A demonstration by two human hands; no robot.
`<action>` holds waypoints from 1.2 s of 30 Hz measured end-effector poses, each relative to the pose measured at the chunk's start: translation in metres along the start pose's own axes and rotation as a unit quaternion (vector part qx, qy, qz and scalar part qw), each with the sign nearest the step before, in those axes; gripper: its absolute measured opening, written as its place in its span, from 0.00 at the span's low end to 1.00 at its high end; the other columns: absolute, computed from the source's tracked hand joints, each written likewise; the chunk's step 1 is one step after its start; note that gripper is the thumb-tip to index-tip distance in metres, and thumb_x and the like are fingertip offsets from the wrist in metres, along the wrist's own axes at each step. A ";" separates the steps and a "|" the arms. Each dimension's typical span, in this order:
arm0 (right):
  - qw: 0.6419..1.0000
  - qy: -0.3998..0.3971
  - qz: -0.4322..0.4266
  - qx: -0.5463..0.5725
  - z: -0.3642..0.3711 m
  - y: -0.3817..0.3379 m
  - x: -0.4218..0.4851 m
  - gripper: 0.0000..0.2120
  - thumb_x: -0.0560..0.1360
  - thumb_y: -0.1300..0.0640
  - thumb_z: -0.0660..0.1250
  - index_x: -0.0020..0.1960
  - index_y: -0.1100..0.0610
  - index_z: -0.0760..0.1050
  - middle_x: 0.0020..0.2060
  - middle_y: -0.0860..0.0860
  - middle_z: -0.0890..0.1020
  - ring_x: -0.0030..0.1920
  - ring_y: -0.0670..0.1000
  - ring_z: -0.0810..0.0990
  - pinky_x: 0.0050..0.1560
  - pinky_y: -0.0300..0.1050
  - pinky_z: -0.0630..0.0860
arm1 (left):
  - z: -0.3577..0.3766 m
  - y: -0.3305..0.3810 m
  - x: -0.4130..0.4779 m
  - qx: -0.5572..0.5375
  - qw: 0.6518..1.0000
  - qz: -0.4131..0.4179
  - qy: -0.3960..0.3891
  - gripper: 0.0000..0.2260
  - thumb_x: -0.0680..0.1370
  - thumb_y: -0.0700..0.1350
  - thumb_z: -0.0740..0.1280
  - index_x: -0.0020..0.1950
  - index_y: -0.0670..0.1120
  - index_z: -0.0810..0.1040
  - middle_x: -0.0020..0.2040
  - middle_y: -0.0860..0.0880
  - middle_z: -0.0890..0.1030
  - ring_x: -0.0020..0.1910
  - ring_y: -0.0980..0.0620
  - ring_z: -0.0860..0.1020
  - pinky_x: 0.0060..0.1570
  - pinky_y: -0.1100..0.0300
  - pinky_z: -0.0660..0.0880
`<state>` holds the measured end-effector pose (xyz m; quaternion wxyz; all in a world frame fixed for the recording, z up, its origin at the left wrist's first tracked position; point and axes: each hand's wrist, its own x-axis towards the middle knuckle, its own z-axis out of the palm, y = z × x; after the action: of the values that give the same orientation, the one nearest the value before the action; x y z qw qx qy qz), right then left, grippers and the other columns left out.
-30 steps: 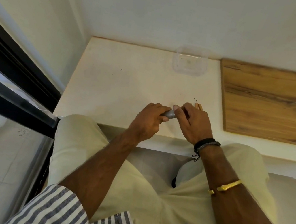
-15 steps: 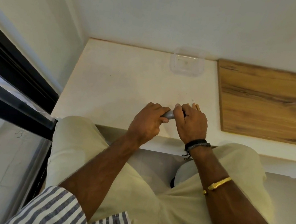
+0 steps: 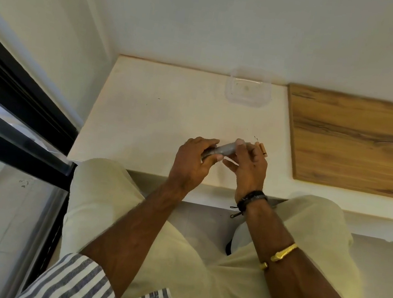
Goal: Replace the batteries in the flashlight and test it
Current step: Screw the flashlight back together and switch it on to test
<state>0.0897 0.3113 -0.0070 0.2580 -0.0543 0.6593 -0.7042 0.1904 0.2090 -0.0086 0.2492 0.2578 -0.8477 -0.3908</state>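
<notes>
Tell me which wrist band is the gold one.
The gold bangle sits farther up the right forearm, toward the elbow. The other, the black corded band, wraps the wrist itself, just behind the right hand.

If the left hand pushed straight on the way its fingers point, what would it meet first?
Probably the right hand, which grips the far end of the same flashlight that the left hand holds. Depth is unclear from this one view.

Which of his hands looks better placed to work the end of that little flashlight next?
Probably the right hand. The left hand is wrapped around the flashlight body, steadying it, while the right hand's fingertips sit at its exposed end, loose enough to twist or pull there.
</notes>
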 end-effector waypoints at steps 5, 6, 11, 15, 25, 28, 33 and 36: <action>0.944 -0.002 0.175 0.281 0.002 0.000 0.008 0.16 0.83 0.45 0.61 0.65 0.54 0.73 0.55 0.58 0.84 0.57 0.59 0.84 0.63 0.65 0.77 | 0.000 -0.002 0.006 -0.144 0.975 -0.168 0.024 0.17 0.82 0.52 0.63 0.67 0.46 0.77 0.63 0.49 0.81 0.61 0.56 0.78 0.63 0.56 0.75; 0.923 -0.004 0.194 0.331 0.003 -0.001 0.009 0.15 0.83 0.44 0.61 0.62 0.53 0.73 0.52 0.57 0.83 0.55 0.59 0.84 0.66 0.66 0.74 | -0.002 -0.001 0.007 -0.229 0.950 -0.212 0.014 0.18 0.83 0.53 0.60 0.69 0.45 0.76 0.65 0.48 0.80 0.64 0.54 0.77 0.67 0.54 0.72; 0.851 -0.044 0.205 0.482 0.001 -0.009 0.008 0.13 0.78 0.47 0.62 0.43 0.56 0.76 0.38 0.53 0.76 0.37 0.54 0.77 0.55 0.53 0.72 | -0.011 -0.002 0.011 -0.518 0.797 -0.312 -0.002 0.33 0.82 0.64 0.45 0.77 0.43 0.62 0.75 0.44 0.69 0.75 0.47 0.65 0.76 0.50 0.58; 0.815 -0.086 0.180 0.544 -0.002 -0.015 0.003 0.10 0.69 0.51 0.62 0.41 0.58 0.76 0.36 0.53 0.74 0.36 0.55 0.74 0.51 0.51 0.73 | -0.015 0.000 0.013 -0.604 0.726 -0.327 0.014 0.40 0.79 0.70 0.45 0.79 0.42 0.57 0.78 0.43 0.63 0.78 0.44 0.59 0.78 0.48 0.52; 0.811 -0.068 0.178 0.553 -0.001 -0.030 0.000 0.07 0.66 0.55 0.58 0.37 0.58 0.71 0.32 0.53 0.71 0.33 0.55 0.72 0.54 0.52 0.70 | -0.019 0.000 0.014 -0.612 0.727 -0.311 0.000 0.41 0.77 0.72 0.42 0.80 0.44 0.56 0.79 0.44 0.60 0.79 0.43 0.57 0.77 0.49 0.52; 0.815 -0.091 0.170 0.546 -0.001 -0.031 -0.001 0.08 0.65 0.54 0.60 0.38 0.58 0.71 0.34 0.53 0.71 0.35 0.55 0.72 0.57 0.53 0.68 | -0.020 -0.001 0.015 -0.614 0.727 -0.309 -0.005 0.42 0.77 0.73 0.44 0.80 0.44 0.56 0.80 0.44 0.60 0.79 0.44 0.57 0.77 0.49 0.52; 0.818 -0.117 0.162 0.540 -0.003 -0.032 -0.002 0.09 0.65 0.53 0.61 0.40 0.59 0.72 0.35 0.53 0.72 0.37 0.55 0.71 0.58 0.51 0.67 | -0.023 -0.001 0.014 -0.624 0.720 -0.305 -0.010 0.44 0.75 0.74 0.47 0.80 0.43 0.56 0.80 0.44 0.59 0.79 0.45 0.56 0.78 0.49 0.50; 0.820 -0.122 0.157 0.537 -0.004 -0.033 -0.001 0.09 0.65 0.53 0.61 0.40 0.59 0.72 0.36 0.53 0.72 0.37 0.55 0.71 0.56 0.52 0.70 | -0.023 0.000 0.014 -0.624 0.720 -0.303 -0.010 0.44 0.75 0.74 0.47 0.80 0.43 0.56 0.80 0.44 0.59 0.79 0.45 0.56 0.78 0.49 0.50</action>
<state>0.0797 0.3154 0.0241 0.4317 0.1112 0.1387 -0.8843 0.1945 0.1876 0.0079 0.2137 0.2832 -0.2912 -0.8884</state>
